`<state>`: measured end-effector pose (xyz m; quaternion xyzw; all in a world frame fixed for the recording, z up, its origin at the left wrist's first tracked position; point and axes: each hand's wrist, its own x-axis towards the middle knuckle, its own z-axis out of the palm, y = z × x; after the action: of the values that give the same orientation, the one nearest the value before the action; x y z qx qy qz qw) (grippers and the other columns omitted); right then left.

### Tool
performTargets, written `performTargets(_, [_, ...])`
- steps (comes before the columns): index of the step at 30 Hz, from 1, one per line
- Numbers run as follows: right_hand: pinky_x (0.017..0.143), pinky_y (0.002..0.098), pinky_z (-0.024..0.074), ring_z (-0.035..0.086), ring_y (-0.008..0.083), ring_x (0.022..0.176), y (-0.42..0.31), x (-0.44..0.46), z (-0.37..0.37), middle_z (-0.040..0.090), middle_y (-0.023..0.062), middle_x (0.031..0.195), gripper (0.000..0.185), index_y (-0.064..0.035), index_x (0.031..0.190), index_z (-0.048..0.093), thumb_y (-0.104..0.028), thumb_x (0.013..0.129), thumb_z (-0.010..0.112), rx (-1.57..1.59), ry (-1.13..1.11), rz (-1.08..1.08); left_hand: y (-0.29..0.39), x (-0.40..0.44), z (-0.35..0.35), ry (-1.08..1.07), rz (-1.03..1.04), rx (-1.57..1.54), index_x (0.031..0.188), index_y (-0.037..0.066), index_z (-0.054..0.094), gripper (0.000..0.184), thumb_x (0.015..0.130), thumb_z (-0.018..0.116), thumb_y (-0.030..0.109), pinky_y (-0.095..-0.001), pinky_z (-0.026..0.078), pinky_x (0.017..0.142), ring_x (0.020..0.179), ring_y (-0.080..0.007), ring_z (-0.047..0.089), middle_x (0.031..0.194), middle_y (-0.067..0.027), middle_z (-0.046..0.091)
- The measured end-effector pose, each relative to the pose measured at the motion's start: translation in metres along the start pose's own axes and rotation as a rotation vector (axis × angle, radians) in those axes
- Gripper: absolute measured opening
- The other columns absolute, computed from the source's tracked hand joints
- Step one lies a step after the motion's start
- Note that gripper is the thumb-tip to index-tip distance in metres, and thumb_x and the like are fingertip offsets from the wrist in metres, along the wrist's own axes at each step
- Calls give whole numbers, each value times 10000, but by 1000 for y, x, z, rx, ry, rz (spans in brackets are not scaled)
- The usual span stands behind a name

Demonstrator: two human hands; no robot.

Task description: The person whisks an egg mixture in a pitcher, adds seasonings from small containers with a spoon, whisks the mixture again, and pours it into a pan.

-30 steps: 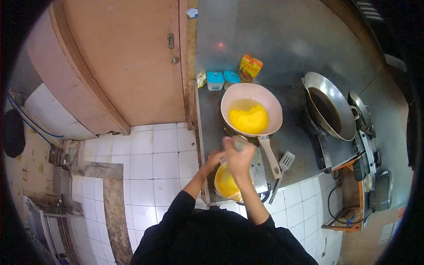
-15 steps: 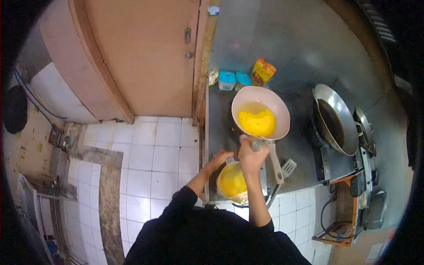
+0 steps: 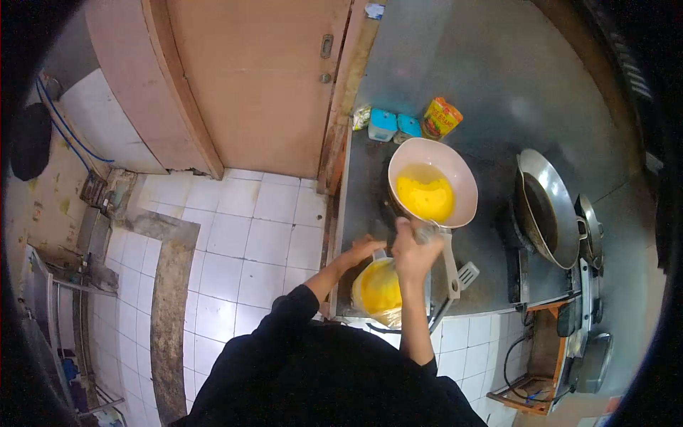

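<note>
Gripped jug handle (image 3: pixel 379 254) with curled left hand (image 3: pixel 364 249), blurred thing (image 3: pixel 425 230) in closed right hand (image 3: pixel 416 261); risked slopping yellow liquid (image 3: pixel 373 285) through tipping.

Pouch (image 3: pixel 441 117) by the back wall, your one clear piece of lettering; large red characters across its yellow front, smaller print about them, a red patch above; too small and blurred for you to read the brand with certainty; small packet (image 3: pixel 361 117) beside the blue-lidded containers (image 3: pixel 383 124), green and yellow print, illegible to you; white-and-blue scrap (image 3: pixel 374 11) high by the door frame, its marks too small to read; no word or number you can make out for sure.
</note>
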<state>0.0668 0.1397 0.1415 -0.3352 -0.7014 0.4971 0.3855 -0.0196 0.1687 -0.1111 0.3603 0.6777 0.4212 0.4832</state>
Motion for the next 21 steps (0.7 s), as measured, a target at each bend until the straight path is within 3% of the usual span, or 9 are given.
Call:
performTargets(2, [496,277,405,516,110,511,64,-9,7,536,81,518,207,46,581,547,-76,744,587,105,258,-132,3,-1,-8,-44,-73,-44,1053,35,563,379,864,461,347,-374,288,981,1138,-321,425,1110,-193,549])
performTargets(6, [455,287,354,439,102,474,15,6,-4,525,34,536,174,7,551,556,-56,709,595,-138,-155,18,-8,-6,9,-127,447,-459,1003,36,585,472,796,501,452,-425,185,1024,1176,-342,363,1265,-180,426])
performTargets(10, [528,270,444,574,126,549,88,-13,0,610,113,594,131,56,706,636,-58,741,583,12,-16,-169,12,-19,-7,-1,-56,-37,1050,44,572,340,866,461,308,-297,311,953,1138,-216,408,1247,-143,439])
performTargets(12, [512,277,436,563,122,544,72,2,1,610,91,588,134,44,668,626,-55,748,584,-86,-106,-89,-52,26,11,-152,379,-368,1001,39,594,452,796,512,433,-286,347,901,1075,-197,450,1194,-137,483])
performTargets(14, [505,292,429,543,112,537,-12,5,-8,581,90,549,120,43,626,591,-31,714,556,-17,-95,73,22,-17,-8,87,418,-411,959,31,609,403,808,509,391,-271,399,818,946,-172,518,1026,-96,581])
performTargets(16, [490,293,409,498,98,514,14,-1,-11,538,76,509,149,38,584,548,-35,713,560,25,48,41,6,-4,-12,-105,-9,-177,895,25,629,336,843,476,319,-293,427,737,828,-157,548,843,-73,618])
performTargets(18, [467,273,381,455,84,490,100,-10,-1,501,52,492,245,25,566,532,-95,764,613,-130,53,-96,2,-12,-7,-88,226,-239,804,8,635,369,825,495,349,-316,424,674,750,-155,542,761,-82,613])
performTargets(20, [461,264,372,436,81,483,72,3,-7,495,34,494,242,27,572,538,-93,768,614,-225,-65,54,33,-41,-3,44,476,-446,769,-2,633,426,790,522,409,-326,408,646,735,-153,531,778,-95,612])
performTargets(21, [465,272,376,444,90,484,23,1,-10,493,35,495,207,32,575,533,-84,728,611,-89,3,29,-31,18,12,66,323,-279,782,-5,635,436,788,527,417,-313,407,656,754,-162,533,786,-82,613])
